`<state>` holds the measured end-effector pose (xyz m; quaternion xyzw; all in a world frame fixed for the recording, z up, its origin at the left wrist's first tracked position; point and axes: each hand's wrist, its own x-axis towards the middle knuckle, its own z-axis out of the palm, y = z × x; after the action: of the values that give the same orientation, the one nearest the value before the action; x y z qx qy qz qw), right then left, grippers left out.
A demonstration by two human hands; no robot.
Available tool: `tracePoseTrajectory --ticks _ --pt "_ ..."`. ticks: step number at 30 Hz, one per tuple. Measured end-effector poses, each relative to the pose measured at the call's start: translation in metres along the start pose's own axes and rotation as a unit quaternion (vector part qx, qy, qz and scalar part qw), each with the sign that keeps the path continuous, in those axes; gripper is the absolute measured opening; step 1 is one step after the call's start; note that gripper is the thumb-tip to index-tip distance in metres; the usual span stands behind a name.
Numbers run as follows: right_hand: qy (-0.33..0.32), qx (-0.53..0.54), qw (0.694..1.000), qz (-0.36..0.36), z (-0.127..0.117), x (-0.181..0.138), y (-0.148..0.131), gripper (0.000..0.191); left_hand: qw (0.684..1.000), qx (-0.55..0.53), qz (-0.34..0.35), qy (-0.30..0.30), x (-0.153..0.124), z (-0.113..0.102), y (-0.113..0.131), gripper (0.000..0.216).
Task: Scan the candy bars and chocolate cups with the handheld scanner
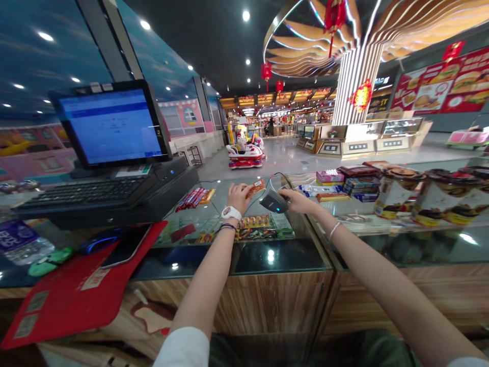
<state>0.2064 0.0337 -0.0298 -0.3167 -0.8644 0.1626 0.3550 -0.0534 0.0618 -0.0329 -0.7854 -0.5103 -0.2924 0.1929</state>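
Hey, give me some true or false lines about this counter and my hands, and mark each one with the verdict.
1. The right hand holds a scanner. True.
2. The phone lies on the keyboard. False: it lies on the red sheet.
3. The left hand holds a wrapped bar. True.
4. The white watch is on the right wrist. False: it is on the left wrist.
5. The monitor has a lit screen. True.

Left hand (237, 198) and right hand (300, 201) curled
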Motion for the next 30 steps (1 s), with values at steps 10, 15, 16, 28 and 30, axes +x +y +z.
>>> tracePoseTrajectory --ticks 10,15,16,28,30 --pt "-0.075 -0.057 0.996 -0.01 -0.002 -0.004 0.032 0.049 1.0 -0.004 0.005 -0.007 0.001 0.001 0.002 0.043" --pt "-0.097 -0.051 0.994 0.018 0.002 -0.007 0.039 0.055 1.0 -0.005 0.004 -0.014 0.001 -0.001 0.005 0.042" --pt "-0.099 -0.048 0.994 0.018 0.002 -0.007 0.04 0.055 1.0 -0.007 0.004 -0.014 0.001 -0.002 0.006 0.042" --pt "0.032 -0.054 0.997 0.043 -0.003 -0.001 0.028 0.063 0.999 -0.051 0.007 -0.011 0.002 -0.012 0.017 0.014" --pt "0.078 -0.062 0.995 0.028 -0.003 0.0 0.02 0.062 0.998 -0.054 0.009 -0.002 -0.001 -0.02 0.018 0.012"
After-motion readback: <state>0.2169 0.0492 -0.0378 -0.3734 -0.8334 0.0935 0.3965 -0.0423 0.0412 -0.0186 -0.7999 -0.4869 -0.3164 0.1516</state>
